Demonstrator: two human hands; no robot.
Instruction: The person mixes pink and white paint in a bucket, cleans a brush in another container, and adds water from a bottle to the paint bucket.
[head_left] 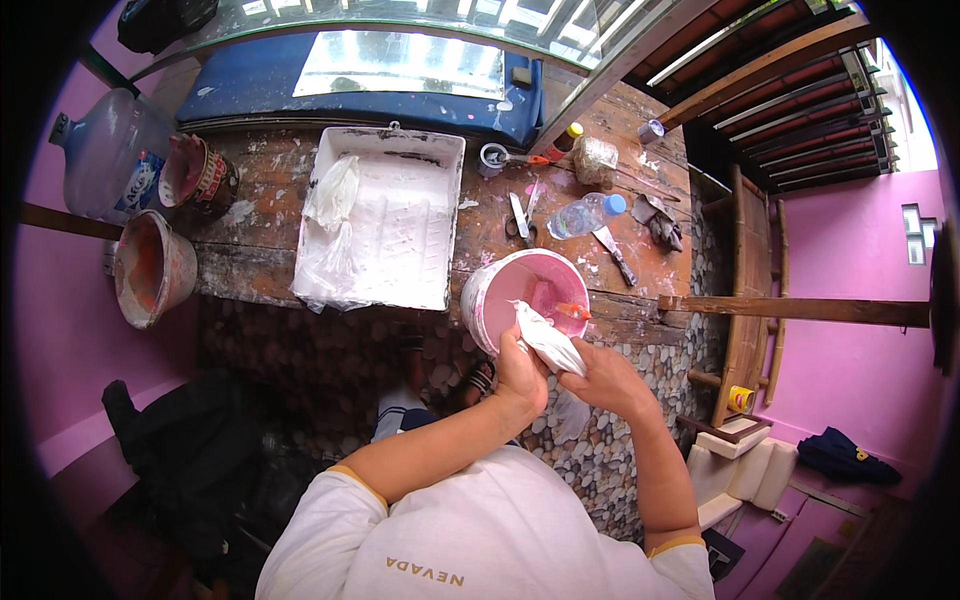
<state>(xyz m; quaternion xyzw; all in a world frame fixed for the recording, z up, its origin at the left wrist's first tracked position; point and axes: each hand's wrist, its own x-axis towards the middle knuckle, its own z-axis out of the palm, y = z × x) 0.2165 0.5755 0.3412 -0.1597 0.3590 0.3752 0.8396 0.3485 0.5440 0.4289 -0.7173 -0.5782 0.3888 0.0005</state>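
A plastic bag with white stuff in it is held between my two hands, its narrow end over the near rim of a bucket. My left hand is closed around its left side. My right hand grips the other end, and clear plastic hangs below it. The bucket is smeared pink and white and stands at the table's front edge. An orange-handled tool leans inside it, partly hidden by the bag.
A white paint tray holding a crumpled plastic bag lies on the wooden table. Right of it are scissors, a water bottle, a scraper and a dark glove. A stained bucket and a large water jug stand left.
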